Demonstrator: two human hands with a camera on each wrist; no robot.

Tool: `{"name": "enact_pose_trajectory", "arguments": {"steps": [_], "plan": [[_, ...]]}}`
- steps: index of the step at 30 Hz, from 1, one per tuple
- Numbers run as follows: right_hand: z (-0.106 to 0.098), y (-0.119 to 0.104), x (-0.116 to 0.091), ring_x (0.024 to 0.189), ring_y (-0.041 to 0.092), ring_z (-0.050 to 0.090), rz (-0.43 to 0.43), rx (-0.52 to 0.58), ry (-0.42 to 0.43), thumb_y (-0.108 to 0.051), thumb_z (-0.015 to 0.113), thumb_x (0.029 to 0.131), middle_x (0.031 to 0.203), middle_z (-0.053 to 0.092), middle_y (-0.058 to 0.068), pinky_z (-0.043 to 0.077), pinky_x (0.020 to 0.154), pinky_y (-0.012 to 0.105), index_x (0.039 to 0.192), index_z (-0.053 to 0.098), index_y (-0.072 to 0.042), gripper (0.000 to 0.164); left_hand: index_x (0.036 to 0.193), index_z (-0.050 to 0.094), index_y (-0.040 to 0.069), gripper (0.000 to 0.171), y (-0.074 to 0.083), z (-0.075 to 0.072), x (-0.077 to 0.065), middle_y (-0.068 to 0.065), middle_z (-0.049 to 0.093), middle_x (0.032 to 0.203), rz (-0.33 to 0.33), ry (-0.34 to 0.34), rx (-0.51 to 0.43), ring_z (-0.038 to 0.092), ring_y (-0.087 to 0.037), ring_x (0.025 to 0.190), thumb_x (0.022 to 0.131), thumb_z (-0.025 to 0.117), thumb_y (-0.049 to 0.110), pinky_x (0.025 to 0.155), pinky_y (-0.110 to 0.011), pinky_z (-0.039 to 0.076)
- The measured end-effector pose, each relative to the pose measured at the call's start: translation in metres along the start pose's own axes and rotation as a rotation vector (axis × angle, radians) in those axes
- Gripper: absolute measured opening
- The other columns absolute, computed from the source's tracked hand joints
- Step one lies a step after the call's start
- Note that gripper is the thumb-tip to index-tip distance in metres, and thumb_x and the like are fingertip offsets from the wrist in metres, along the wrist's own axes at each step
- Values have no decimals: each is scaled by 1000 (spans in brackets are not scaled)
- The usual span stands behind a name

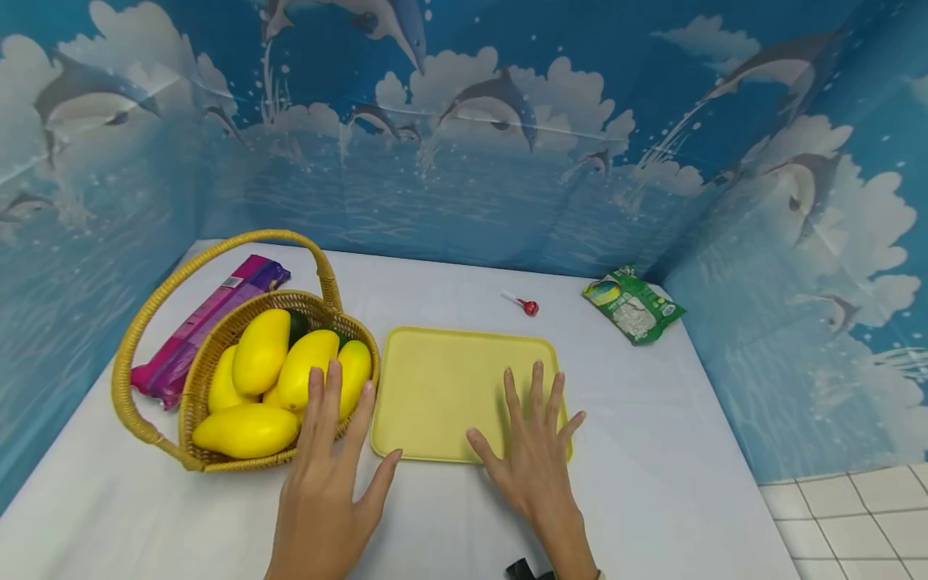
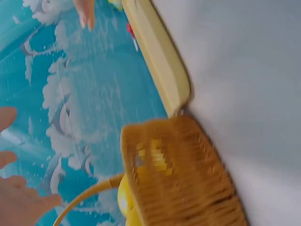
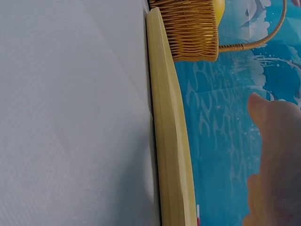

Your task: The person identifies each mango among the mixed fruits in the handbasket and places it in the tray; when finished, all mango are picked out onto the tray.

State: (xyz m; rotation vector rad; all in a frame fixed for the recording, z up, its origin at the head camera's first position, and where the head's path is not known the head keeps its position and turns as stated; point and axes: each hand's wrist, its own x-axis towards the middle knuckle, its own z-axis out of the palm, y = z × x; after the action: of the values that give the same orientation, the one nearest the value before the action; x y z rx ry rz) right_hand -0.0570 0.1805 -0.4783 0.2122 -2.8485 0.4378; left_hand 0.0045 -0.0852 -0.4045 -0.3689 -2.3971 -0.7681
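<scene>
1. Left hand (image 1: 326,491): fingers extended, thumb spread away, nothing held. In the head view it overlaps the near right edge of the oval, tan woven wicker basket (image 1: 194,387); the left wrist view shows it apart from the basket.
2. Right hand (image 1: 532,451): fingers straight and fanned, nothing held. It overlaps the right part of the rectangular, pale yellow, rimmed tray (image 1: 442,395); the right wrist view shows a gap between hand and tray.
3. Basket: upright at left, its arched handle (image 1: 122,387) raised. Contents are smooth yellow mangoes (image 1: 261,352), heaped, with dark green fruit (image 1: 297,326) partly hidden at the rear.
4. Tray: flat on the white cloth table cover (image 1: 449,515), just right of the basket. Contact between the two cannot be confirmed.
5. Long, glossy pink-and-purple packet (image 1: 190,334): behind and left of the basket, partly covered by it.
6. Red lollipop with white stick (image 1: 530,308): lying beyond the tray's far edge.
7. Green printed plastic packet (image 1: 635,308): at the far right of the table.
8. Surroundings: blue dolphin-print backdrop (image 1: 464,201) on three sides; white tiles (image 1: 855,515) at lower right.
</scene>
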Motion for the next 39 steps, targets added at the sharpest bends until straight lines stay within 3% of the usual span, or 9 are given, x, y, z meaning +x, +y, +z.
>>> {"name": "enact_pose_trajectory", "arguments": {"steps": [4, 8, 13, 15, 18, 21, 25, 30, 39], "plan": [[-1, -1, 0, 162, 56, -2, -3, -6, 4, -70, 64, 96, 181, 0, 20, 9, 107, 99, 173, 26, -20, 99, 153, 57, -2, 64, -3, -17, 8, -26, 40, 168, 94, 205, -41, 33, -43, 159, 114, 50, 49, 133, -32, 24], [-1, -1, 1, 163, 54, -5, -11, 8, 9, -70, 63, 97, 181, 2, 21, 9, 106, 100, 173, 26, -20, 99, 145, 63, -6, 58, -10, -36, 19, -28, 47, 163, 143, 412, -24, 37, -44, 157, 113, 56, 42, 133, -41, 28], [-2, -2, 1, 163, 53, -7, -15, 0, 8, -71, 63, 97, 181, -3, 17, 9, 107, 100, 173, 25, -20, 99, 155, 58, 10, 53, -30, -61, 28, -24, 42, 167, 49, 588, 8, 25, -56, 158, 109, 62, 38, 133, -63, 15], [-1, -1, 0, 163, 56, -3, -17, -13, 9, -71, 62, 97, 181, -3, 17, 11, 106, 100, 173, 26, -20, 99, 157, 56, 14, 55, -41, -69, 29, -27, 41, 167, -5, 632, 25, 22, -60, 157, 107, 63, 35, 133, -65, 11], [-1, -1, 0, 162, 58, 1, -18, -17, 11, -71, 63, 96, 181, -3, 16, 12, 106, 100, 173, 27, -20, 99, 160, 47, 4, 62, -57, -80, 29, -30, 35, 169, -129, 631, 50, 21, -52, 161, 106, 63, 31, 134, -56, 14], [-1, -2, 0, 162, 58, 0, -16, -4, 8, -72, 63, 96, 181, -4, 16, 9, 107, 99, 173, 28, -19, 100, 165, 34, -5, 72, -68, -87, 26, -19, 26, 177, -295, 556, 48, 22, -32, 165, 107, 63, 26, 134, -43, 23], [-1, -2, -1, 162, 56, -3, -13, 7, 0, -72, 62, 96, 181, -6, 15, 6, 109, 98, 173, 27, -19, 100, 170, 26, 2, 78, -80, -85, 20, -2, 27, 177, -429, 486, 4, 30, -19, 162, 104, 67, 11, 128, -32, 33], [-2, -2, -2, 163, 52, -8, -6, -1, -9, -73, 61, 97, 181, -8, 15, 6, 110, 98, 173, 24, -20, 101, 165, 39, 13, 70, -96, -76, 13, -3, 50, 164, -408, 529, -26, 54, -15, 146, 102, 69, 6, 113, -20, 47], [-3, -3, -1, 164, 51, -10, -4, 4, -15, -73, 62, 97, 181, -7, 14, 6, 109, 98, 174, 23, -20, 101, 153, 58, 17, 50, -98, -76, 10, -10, 69, 143, -379, 594, 15, 66, -1, 129, 106, 67, 5, 99, -9, 51]]}}
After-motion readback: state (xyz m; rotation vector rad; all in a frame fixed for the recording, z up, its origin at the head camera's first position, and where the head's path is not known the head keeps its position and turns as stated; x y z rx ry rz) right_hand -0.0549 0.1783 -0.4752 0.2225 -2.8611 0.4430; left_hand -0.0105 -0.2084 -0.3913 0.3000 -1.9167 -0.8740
